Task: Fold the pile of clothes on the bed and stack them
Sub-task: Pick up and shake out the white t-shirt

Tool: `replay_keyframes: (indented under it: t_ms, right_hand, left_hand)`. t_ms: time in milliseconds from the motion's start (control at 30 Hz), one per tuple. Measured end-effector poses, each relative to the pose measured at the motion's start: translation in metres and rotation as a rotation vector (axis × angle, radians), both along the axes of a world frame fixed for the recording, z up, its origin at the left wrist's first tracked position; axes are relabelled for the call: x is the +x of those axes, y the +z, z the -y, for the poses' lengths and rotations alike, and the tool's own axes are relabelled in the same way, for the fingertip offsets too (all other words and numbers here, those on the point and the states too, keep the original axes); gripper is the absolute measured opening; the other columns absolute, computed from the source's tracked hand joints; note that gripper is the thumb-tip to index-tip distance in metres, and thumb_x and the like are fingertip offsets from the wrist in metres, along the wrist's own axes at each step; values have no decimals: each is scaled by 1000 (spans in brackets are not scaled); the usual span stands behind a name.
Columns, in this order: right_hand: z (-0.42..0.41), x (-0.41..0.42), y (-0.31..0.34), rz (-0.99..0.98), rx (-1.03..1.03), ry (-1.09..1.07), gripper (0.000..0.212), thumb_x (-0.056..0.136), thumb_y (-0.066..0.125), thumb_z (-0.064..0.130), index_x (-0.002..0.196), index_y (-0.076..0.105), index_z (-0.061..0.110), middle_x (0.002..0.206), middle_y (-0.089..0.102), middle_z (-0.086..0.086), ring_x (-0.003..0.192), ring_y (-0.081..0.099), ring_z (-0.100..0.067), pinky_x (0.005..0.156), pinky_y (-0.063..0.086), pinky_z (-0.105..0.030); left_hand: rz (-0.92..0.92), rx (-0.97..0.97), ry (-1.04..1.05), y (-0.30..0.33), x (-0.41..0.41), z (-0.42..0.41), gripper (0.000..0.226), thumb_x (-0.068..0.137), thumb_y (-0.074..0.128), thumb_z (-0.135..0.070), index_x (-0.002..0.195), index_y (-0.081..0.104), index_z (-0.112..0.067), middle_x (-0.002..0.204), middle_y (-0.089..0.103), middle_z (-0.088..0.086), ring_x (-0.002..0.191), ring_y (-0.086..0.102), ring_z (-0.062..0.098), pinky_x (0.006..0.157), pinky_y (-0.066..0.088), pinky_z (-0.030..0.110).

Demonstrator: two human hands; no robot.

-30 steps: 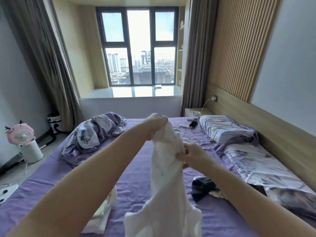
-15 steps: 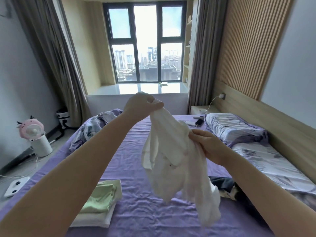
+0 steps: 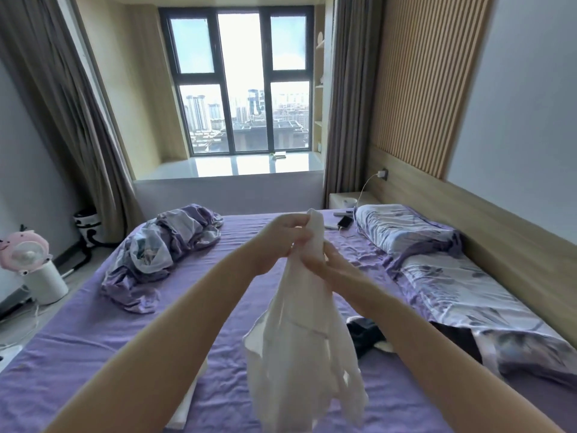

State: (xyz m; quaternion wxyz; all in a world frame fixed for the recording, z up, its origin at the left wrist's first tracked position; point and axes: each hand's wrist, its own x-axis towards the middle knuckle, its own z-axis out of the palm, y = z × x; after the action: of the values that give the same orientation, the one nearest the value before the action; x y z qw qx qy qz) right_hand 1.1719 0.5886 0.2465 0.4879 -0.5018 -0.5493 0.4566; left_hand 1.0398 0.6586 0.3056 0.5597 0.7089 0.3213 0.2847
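Left hand (image 3: pixel 282 234) lower now — white garment (image 3: pixel 299 345) bunched narrower.

Single view only, head-mounted, wide-angle, so nothing overlapping with a second camera. Sitting at the near long edge of the bed (image 3: pixel 93 332), looking forward and slightly down across the purple sheet toward the window (image 3: pixel 240 82) on the far wall. Framing both forearms rising from the bottom corners, left hand (image 3: pixel 282 237) and right hand (image 3: pixel 324 264) meeting near centre, close to the lens, with the white garment (image 3: pixel 299 348) hanging just below them and filling the lower middle. Catching the headboard wall (image 3: pixel 437 214) along the right edge and curtain (image 3: pixel 62 120) plus floor on the left. Bending straight lines toward the frame edges.
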Motion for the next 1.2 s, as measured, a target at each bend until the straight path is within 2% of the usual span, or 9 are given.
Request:
replay_keyframes:
  t_ms: [133, 200, 267, 400, 533, 600, 833, 1033, 1200]
  right_hand:
    - [-1, 0, -32, 544, 96, -307, 53, 82, 67, 31, 129, 45, 22, 116, 56, 3, 101, 61, -18, 86, 49, -34]
    - [-1, 4, -42, 601, 205, -415, 27, 85, 64, 23, 111, 59, 17, 106, 62, 0, 90, 65, -16, 79, 51, -32]
    - [2, 5, -39, 418, 207, -416, 7, 89, 60, 14, 89, 65, 17, 85, 71, 0, 79, 68, -16, 73, 55, -33]
    - [10, -8, -17, -145, 31, -164, 18, 93, 57, 26, 101, 67, 13, 91, 73, -3, 89, 69, -19, 78, 57, -35]
    - [11, -20, -16, -64, 107, -219, 19, 82, 71, 22, 93, 70, 7, 75, 69, -3, 70, 63, -17, 64, 53, -28]
    - [13, -21, -20, -100, 102, -226, 16, 82, 71, 24, 90, 73, 10, 76, 69, -7, 71, 62, -18, 69, 53, -37]
    - [23, -26, -21, -95, 109, -206, 24, 88, 62, 36, 101, 71, 18, 89, 73, -7, 86, 69, -25, 80, 55, -42]
    - [18, -22, -18, -100, 17, -318, 23, 85, 61, 19, 77, 65, -2, 68, 61, -15, 63, 59, -27, 64, 51, -39]
    - [22, -10, -19, -197, -31, -186, 19, 94, 52, 13, 82, 65, 6, 70, 61, -12, 64, 59, -23, 62, 50, -34]
  left_hand:
    - [-103, 8, 15, -6, -3, 4, 32, 92, 47, -1, 108, 62, -24, 98, 60, -1, 84, 54, 13, 71, 47, 28]
    - [-133, 7, 26, -2, -7, 5, 34, 89, 41, 3, 94, 62, -23, 88, 51, 0, 79, 46, 13, 65, 42, 26]
    - [-141, 5, 7, 0, -13, 5, 33, 88, 37, 6, 94, 60, -17, 89, 46, 5, 77, 43, 14, 65, 43, 27]
    - [-85, -12, -77, -4, -22, 5, 35, 88, 48, 13, 106, 64, -13, 111, 55, 4, 89, 58, 20, 81, 54, 37]
    - [-13, -38, -80, -16, -23, 10, 38, 87, 57, 9, 118, 62, -11, 132, 54, 2, 99, 66, 19, 85, 56, 34]
    - [18, -49, -40, -22, -26, 11, 39, 88, 58, 6, 125, 58, -5, 135, 53, 3, 101, 65, 17, 84, 56, 32]
    - [146, -93, 76, -40, -32, 19, 27, 87, 63, -5, 114, 65, -4, 112, 65, 7, 86, 66, 18, 78, 57, 32]
    - [21, 147, 135, -51, -25, 42, 18, 85, 63, -1, 103, 67, -5, 81, 65, 1, 67, 63, 13, 58, 50, 15]
    - [-33, 203, 178, -61, -31, 42, 19, 77, 77, -19, 90, 64, -20, 84, 60, -5, 71, 51, 8, 65, 43, 14]
